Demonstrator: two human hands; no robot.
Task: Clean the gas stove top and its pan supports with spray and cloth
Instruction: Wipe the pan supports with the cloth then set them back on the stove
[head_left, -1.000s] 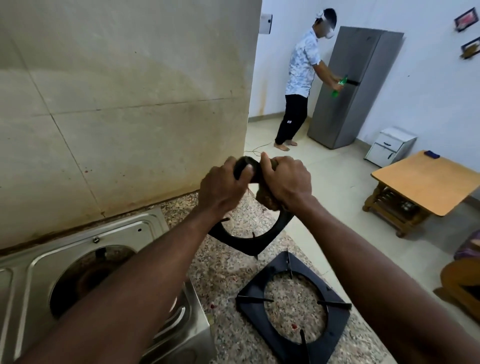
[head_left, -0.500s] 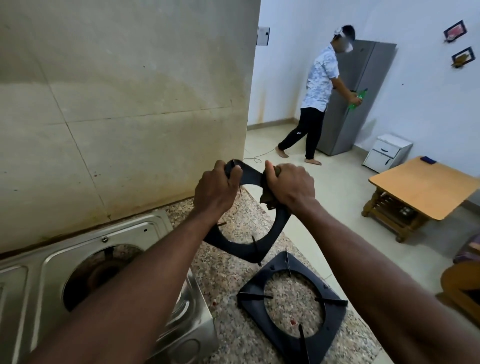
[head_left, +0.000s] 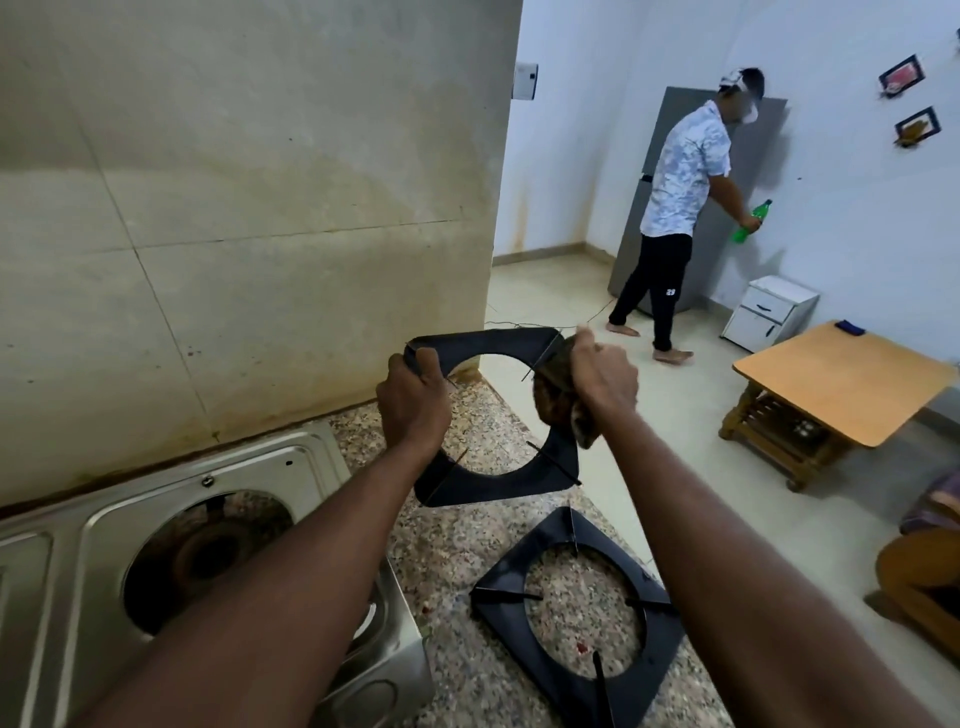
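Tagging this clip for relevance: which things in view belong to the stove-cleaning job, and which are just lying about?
Job: held pan support, cloth, second pan support, gas stove.
Just about: wooden table, white drawer unit, fridge.

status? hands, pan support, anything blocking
Left hand grips the raised pan support by a corner. Right hand holds cloth on its right edge. Second pan support lies flat on counter below, apart; nothing blocking.
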